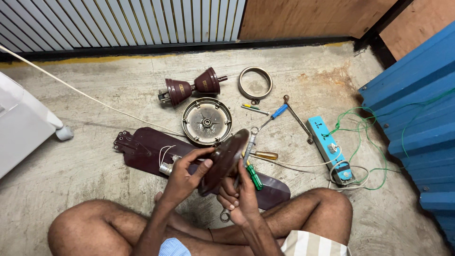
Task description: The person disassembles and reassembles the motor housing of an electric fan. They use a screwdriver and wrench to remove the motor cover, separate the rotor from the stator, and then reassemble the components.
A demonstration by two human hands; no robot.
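I sit cross-legged on a concrete floor. My left hand (184,174) grips a round dark maroon fan motor housing (223,159), held on edge above my lap. A small metal cylinder (166,168) with white wires sticks out beside that hand. My right hand (239,196) is closed on a metal wrench (241,163) laid against the housing's rim. A green-handled screwdriver (254,176) lies just right of my right hand. Under my hands lies a long maroon fan blade (142,148).
Ahead lie a round metal motor cover (206,121), maroon fan canopy cups (192,87), a metal ring (255,83), a blue-handled screwdriver (277,113), a spanner (297,119) and an amber-handled screwdriver (263,155). A blue power strip (328,147) with green wire sits right. White appliance (21,121) at left.
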